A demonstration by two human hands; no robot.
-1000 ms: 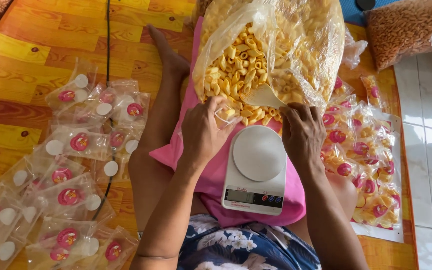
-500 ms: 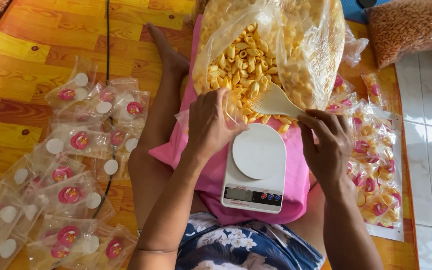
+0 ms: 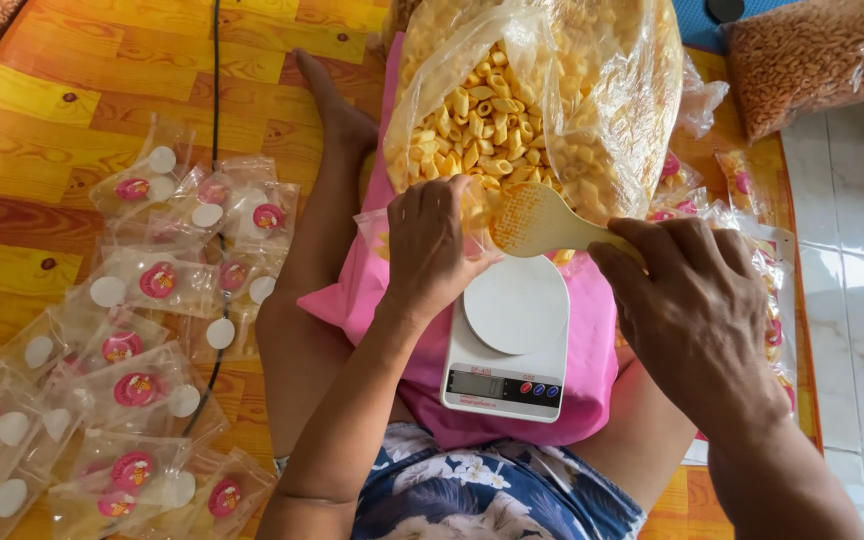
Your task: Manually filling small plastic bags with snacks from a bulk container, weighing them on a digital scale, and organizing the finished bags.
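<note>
Cream-coloured plastic forms the scoop, a flat paddle with a dotted face, whose handle is gripped in the right hand; the fingers are curled round the handle end and the paddle points left, level with the mouth of the large clear bag. That bag stands open between the person's legs and is full of pale yellow curled snack pieces. The left hand is closed, thumb and fingers pinching a small clear pouch at the bag's mouth, just beside the paddle; only a corner of the pouch shows past the knuckles, and whether it already contains pieces cannot be told. Directly below both hands sits a white kitchen scale with a round bare platform and a small display along its near edge; it rests on a pink cloth spread over the lap. On the person's left, many small clear pouches with round red and white stickers lie scattered flat on the wood-patterned floor mat, crossed by a thin black cable. On the right, partly hidden behind the right hand, lie filled packets with red stickers. A further bag of brown snacks lies at the upper right, next to white floor tiles.
</note>
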